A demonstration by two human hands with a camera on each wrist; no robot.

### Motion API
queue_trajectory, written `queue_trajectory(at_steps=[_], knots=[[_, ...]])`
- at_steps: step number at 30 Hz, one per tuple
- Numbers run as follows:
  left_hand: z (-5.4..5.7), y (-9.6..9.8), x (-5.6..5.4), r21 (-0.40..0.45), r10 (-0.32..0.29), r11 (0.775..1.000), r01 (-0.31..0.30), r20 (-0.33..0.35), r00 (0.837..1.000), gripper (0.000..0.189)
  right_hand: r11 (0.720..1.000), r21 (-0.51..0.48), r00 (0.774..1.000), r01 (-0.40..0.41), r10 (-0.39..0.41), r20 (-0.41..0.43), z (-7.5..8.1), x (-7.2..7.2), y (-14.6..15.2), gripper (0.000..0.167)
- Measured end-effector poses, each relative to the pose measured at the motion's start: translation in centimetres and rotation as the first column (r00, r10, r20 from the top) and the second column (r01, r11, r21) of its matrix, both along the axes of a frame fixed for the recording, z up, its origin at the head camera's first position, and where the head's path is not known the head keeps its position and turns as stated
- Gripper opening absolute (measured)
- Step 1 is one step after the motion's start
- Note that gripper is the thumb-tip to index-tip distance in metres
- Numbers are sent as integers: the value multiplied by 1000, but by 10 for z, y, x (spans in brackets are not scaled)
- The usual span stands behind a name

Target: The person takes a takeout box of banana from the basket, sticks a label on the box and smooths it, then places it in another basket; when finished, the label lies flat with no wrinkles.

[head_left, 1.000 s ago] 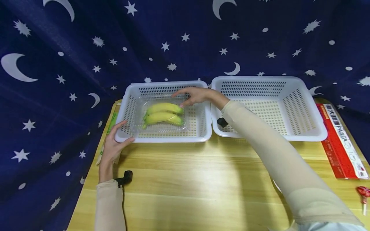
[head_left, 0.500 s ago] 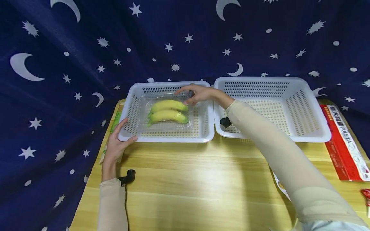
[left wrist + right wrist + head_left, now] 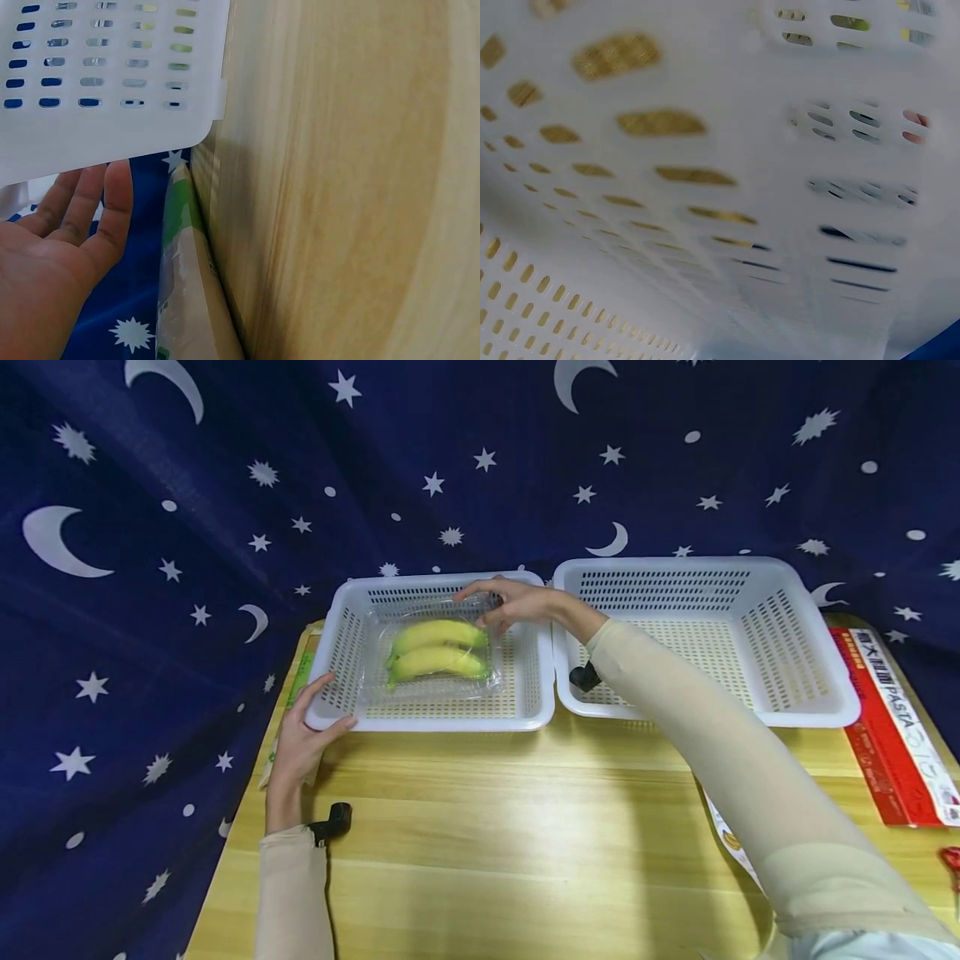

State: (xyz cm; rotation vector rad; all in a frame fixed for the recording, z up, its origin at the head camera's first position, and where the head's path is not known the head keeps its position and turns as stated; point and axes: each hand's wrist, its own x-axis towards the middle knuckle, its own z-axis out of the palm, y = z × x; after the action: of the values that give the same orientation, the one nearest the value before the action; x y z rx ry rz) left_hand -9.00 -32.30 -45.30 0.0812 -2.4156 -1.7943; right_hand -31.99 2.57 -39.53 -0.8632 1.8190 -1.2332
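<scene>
My left hand (image 3: 297,745) grips the left front corner of the left white basket (image 3: 450,724), thumb on the front rim and fingers along the side. In the left wrist view, that hand (image 3: 56,266) has its fingers up against the basket's perforated outer wall (image 3: 112,139). Inside this basket lies a clear plastic container (image 3: 377,647) holding two yellow bananas (image 3: 438,662) with greenish ends. Reaching in from the right, my right hand (image 3: 519,602) holds the container's back right corner between thumb and fingers. In the right wrist view the perforated basket wall (image 3: 765,82) hides that hand almost wholly.
A second white basket (image 3: 701,718) stands right beside the first, under my right forearm. Farther right lie a red PASTA packet (image 3: 888,752) and a red object (image 3: 951,860). A green-and-beige packet (image 3: 187,277) lies left of the left basket. A starry curtain (image 3: 420,443) hangs behind.
The container with the bananas has shifted slightly rightward within the left basket, along with my right hand. My left hand keeps to the basket corner. The head view has shifted a little.
</scene>
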Motion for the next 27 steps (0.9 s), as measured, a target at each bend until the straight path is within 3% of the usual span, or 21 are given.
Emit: queue_trajectory(at_steps=[7, 17, 27], knots=[[2, 1, -1, -4, 0, 1000, 0, 18, 1000, 82, 1000, -2, 1000, 10, -10, 3, 6, 2, 4, 59], [2, 2, 1, -34, 8, 999, -8, -7, 1000, 86, 999, -40, 999, 36, -35, 8, 14, 7, 10, 58], [3, 4, 3, 3, 26, 1000, -26, 19, 999, 85, 994, -71, 996, 84, -83, 8, 34, 13, 30, 55]])
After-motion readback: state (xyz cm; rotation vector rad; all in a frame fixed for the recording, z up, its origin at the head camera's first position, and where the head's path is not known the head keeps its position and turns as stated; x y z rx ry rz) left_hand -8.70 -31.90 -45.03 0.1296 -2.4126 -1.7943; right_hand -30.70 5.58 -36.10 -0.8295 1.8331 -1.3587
